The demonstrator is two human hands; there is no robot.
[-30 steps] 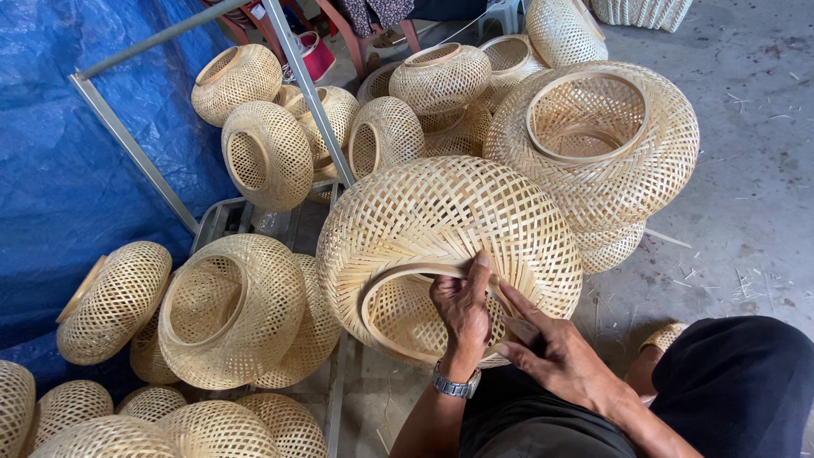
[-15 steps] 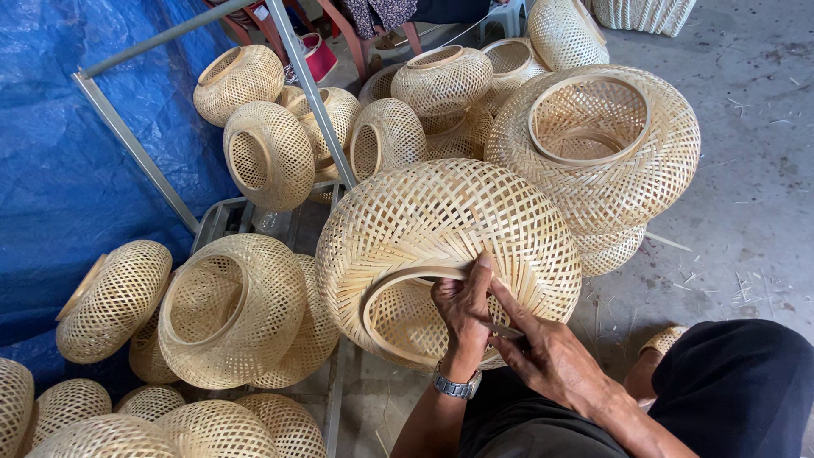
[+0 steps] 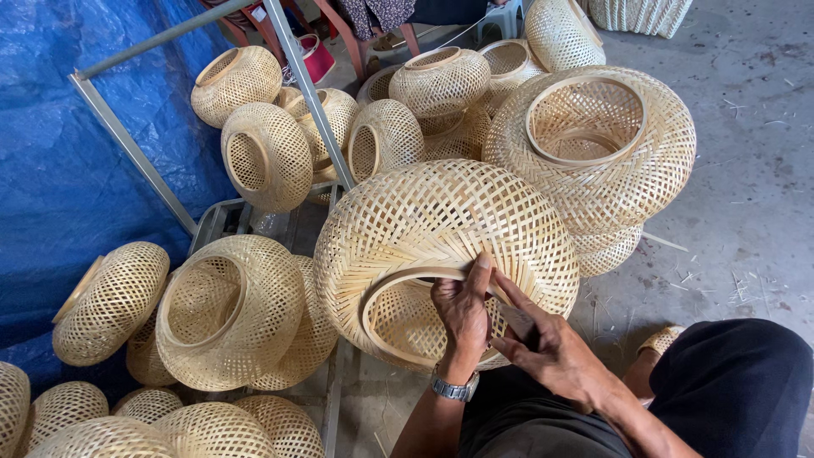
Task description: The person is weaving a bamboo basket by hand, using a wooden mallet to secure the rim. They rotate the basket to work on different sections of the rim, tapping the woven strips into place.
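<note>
Fingers first: left hand (image 3: 462,314) fingers are curled over the ring rim (image 3: 407,280) of the woven bamboo lampshade (image 3: 441,246), thumb up against the weave, closed on the rim. Right hand (image 3: 551,352) fingers are pressed together with the forefinger stretched toward the same rim; something thin and dark sits under them, can't tell what, and can't tell whether it's pinched.

Landmark = that lampshade, tilted on its side in front of the person's lap, opening facing the person and down-left. Ring axis points roughly toward the camera. Both hands meet at the near-right arc of the ring; the shade body lies up and away from the fingers. Left hand is the nearer one, already on the rim; right hand is just beside it, touching the rim edge.

Left to right from the lampshade:
- far left: blue tarp (image 3: 51,170), with a grey metal frame (image 3: 136,153) leaning across it
- left: pile of smaller woven shades (image 3: 229,305), openings facing various ways, some touching each other
- above-left: more small shades (image 3: 267,157) behind the frame bar
- above-right: large shade (image 3: 593,153), opening up, touching the held one, stacked on another
- right: bare concrete floor (image 3: 746,212) with bamboo slivers

Wristwatch (image 3: 452,390) on the left wrist.
</note>
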